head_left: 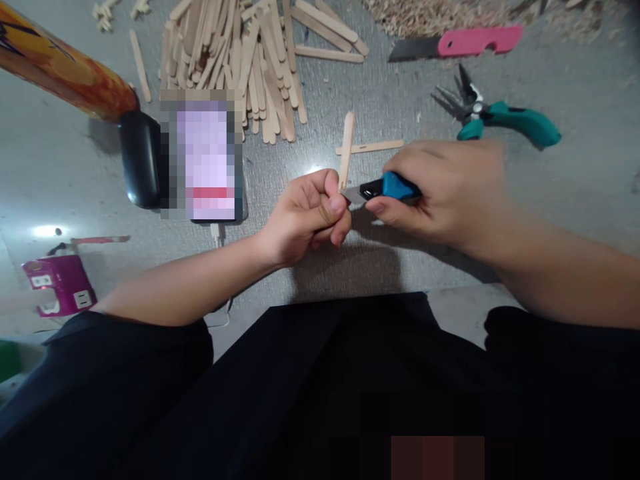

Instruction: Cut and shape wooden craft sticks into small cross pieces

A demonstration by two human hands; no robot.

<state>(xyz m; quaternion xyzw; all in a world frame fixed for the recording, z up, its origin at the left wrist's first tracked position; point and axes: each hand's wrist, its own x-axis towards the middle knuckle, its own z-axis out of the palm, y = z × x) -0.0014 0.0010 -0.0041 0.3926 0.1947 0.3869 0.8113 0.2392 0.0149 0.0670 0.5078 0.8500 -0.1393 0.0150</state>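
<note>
The dark clothing (300, 373) nearest the camera fills the lower view, close against the worktop (280, 157), so both forearms reach over the near edge. On the far side lies a heap of flat wooden sticks (270, 73), loosely piled, seemingly to leave the middle free for handwork. The right hand (450, 183) is wrapped around a blue-and-black knife (397, 187), thumb set forward near the blade, probably to steer it finely. The left hand (310, 217) is curled, thumb and fingertips pinching the near end of a pale stick (347, 147), likely to steady it where the blade meets it; the exact contact is hidden. That stick points away from the person, between the hands, passing over a crosswise stick (375, 145); whether the two touch, I cannot tell. A phone (210, 160) sits on the left, its cable running nearward. Teal-handled pliers (523, 123) and a pink cutter (480, 41) lie beyond the right hand, perhaps for easy reach.
</note>
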